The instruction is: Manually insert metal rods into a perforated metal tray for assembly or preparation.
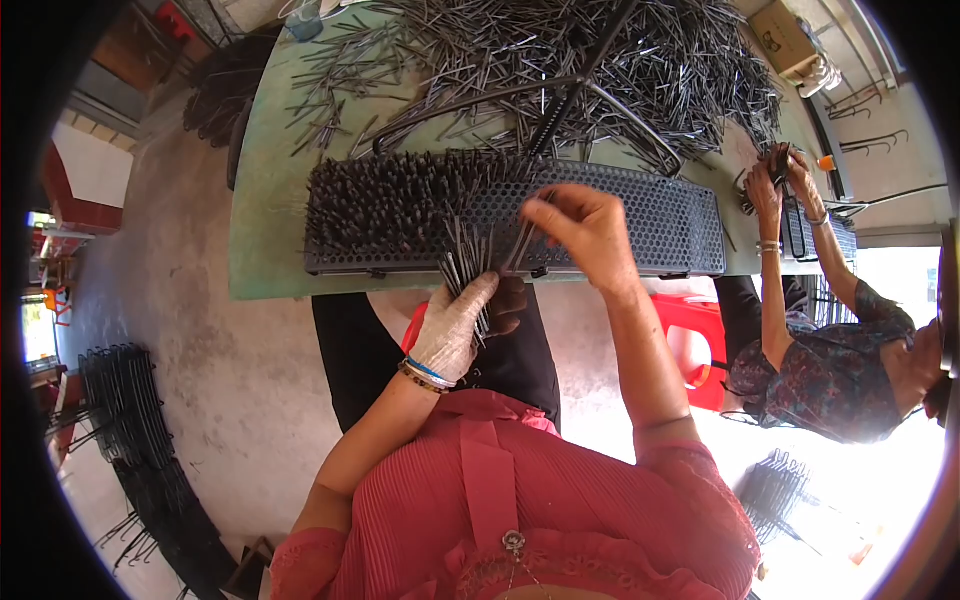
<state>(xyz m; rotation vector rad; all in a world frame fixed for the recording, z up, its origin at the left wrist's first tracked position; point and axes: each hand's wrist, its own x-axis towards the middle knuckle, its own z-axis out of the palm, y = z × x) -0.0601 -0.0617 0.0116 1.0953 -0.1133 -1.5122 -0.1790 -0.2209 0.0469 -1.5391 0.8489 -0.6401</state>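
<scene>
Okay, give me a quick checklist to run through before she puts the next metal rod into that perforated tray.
1. Supply in the left hand: gloved, gripping a bundle of thin metal rods. Ok.
2. Right hand: bare, pinching rods over the perforated tray. Ok.
3. Free holes: the tray's left part is packed with upright rods, the right part shows open holes. Ok.
4. Tray seating: it lies flat at the near edge of the green table. Ok.
5. Rod tip lined up with a hole: hidden by the fingers. Cannot tell.
6. Co-worker's hands: at the table's far right end, away from the tray. Ok.
</scene>
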